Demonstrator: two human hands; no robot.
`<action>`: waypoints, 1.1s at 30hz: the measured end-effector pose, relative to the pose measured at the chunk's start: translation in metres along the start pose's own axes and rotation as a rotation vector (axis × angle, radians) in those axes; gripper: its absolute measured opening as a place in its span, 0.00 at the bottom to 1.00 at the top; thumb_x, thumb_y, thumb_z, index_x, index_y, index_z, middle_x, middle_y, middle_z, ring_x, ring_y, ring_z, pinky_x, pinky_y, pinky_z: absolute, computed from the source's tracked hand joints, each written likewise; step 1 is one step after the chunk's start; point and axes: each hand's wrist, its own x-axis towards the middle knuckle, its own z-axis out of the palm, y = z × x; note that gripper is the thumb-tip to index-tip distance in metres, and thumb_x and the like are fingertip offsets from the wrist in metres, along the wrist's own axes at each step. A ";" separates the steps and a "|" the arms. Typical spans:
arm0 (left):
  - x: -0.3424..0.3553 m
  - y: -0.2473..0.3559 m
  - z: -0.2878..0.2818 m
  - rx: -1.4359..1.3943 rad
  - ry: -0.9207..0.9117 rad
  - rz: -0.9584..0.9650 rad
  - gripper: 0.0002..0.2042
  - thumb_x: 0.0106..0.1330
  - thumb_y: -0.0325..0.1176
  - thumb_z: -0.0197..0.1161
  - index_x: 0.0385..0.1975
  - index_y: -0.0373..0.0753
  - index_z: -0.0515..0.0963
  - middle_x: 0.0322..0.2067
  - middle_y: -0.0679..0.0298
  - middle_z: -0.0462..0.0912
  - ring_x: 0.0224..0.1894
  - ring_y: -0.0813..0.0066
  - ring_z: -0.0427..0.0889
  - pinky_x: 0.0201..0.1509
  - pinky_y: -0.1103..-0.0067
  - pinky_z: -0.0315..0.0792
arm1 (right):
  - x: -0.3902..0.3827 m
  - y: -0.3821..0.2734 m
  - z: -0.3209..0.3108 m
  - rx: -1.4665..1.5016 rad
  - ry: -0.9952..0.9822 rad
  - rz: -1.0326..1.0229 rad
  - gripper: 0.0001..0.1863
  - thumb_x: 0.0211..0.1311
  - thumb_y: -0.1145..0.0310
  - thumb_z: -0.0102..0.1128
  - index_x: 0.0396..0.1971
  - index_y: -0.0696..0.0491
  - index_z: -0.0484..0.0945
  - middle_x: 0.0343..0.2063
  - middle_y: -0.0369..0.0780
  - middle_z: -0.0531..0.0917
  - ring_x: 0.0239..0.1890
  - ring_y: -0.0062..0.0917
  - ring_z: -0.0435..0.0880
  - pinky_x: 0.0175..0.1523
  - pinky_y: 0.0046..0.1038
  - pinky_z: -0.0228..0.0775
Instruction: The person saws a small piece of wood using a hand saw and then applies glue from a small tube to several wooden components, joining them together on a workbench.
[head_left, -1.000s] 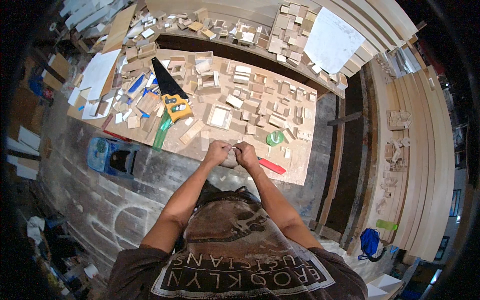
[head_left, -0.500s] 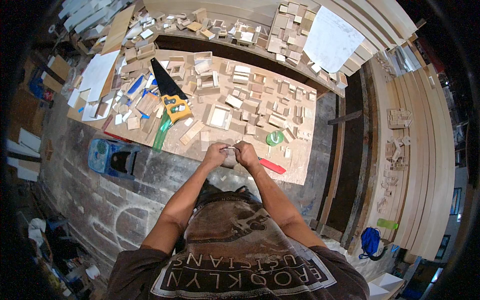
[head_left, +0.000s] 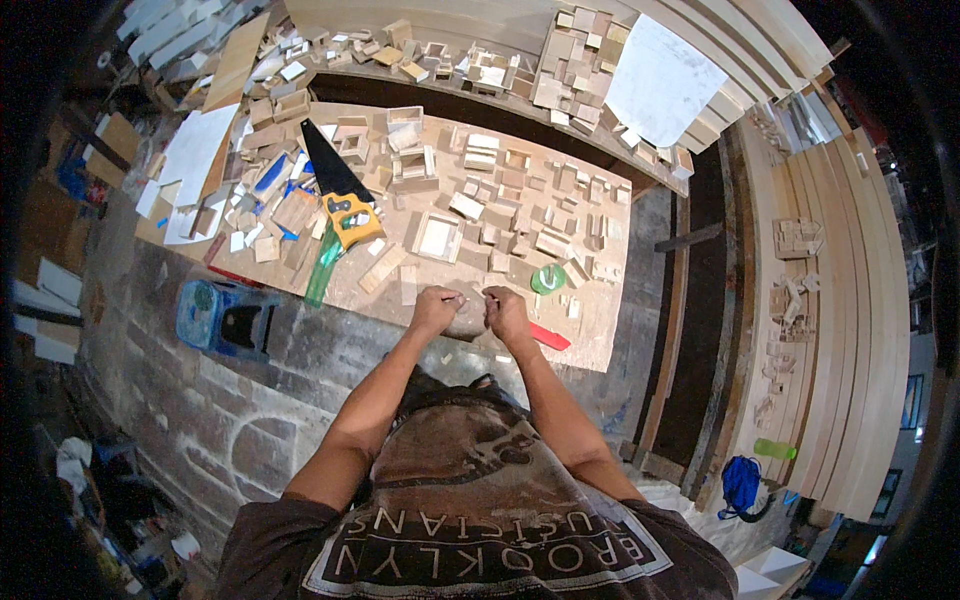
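Observation:
At the near edge of the plywood worktop, my left hand is closed in a pinch. Whatever its fingertips grip is too small to make out. A short gap to the right, my right hand is also pinched closed, its fingertips partly hidden. A red utility knife lies beside the right hand, partly covered by it. Just beyond that hand sits a roll of green tape. Nearest my left hand is a flat pale wood piece. Farther out stands a shallow wooden tray-like box.
A handsaw with a yellow handle lies at the left, over a green translucent strip. Many small wood blocks and boxes cover the worktop. A blue plastic stool stands at its left. Long boards are stacked at right.
My hands, which met around a small pale piece, have drawn apart. The right hand has moved slightly to the right, covering more of the utility knife.

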 end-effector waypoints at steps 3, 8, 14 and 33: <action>0.003 -0.011 0.003 -0.026 -0.003 -0.003 0.10 0.58 0.34 0.68 0.36 0.36 0.87 0.37 0.50 0.86 0.42 0.56 0.85 0.49 0.71 0.77 | -0.017 -0.003 -0.028 -0.362 0.029 -0.014 0.10 0.56 0.72 0.60 0.37 0.58 0.82 0.34 0.49 0.83 0.40 0.43 0.83 0.47 0.42 0.75; 0.001 -0.005 0.003 0.005 0.028 0.138 0.09 0.60 0.32 0.66 0.36 0.35 0.86 0.37 0.51 0.86 0.41 0.59 0.86 0.48 0.72 0.77 | -0.047 -0.019 -0.063 -0.713 -0.110 0.109 0.13 0.55 0.66 0.63 0.39 0.53 0.79 0.40 0.44 0.80 0.46 0.41 0.79 0.50 0.46 0.71; -0.005 0.014 -0.007 -0.017 -0.038 0.090 0.09 0.63 0.31 0.63 0.37 0.35 0.85 0.34 0.50 0.86 0.37 0.61 0.87 0.44 0.72 0.77 | -0.062 0.009 -0.061 -0.642 -0.097 0.087 0.17 0.53 0.65 0.67 0.43 0.53 0.77 0.41 0.45 0.77 0.49 0.41 0.76 0.51 0.45 0.69; -0.015 0.016 -0.012 0.086 -0.050 0.376 0.10 0.68 0.29 0.56 0.41 0.30 0.81 0.37 0.47 0.84 0.42 0.49 0.83 0.47 0.66 0.75 | -0.062 -0.026 -0.008 0.252 -0.170 0.202 0.11 0.77 0.63 0.44 0.39 0.56 0.70 0.21 0.44 0.68 0.26 0.29 0.65 0.34 0.32 0.65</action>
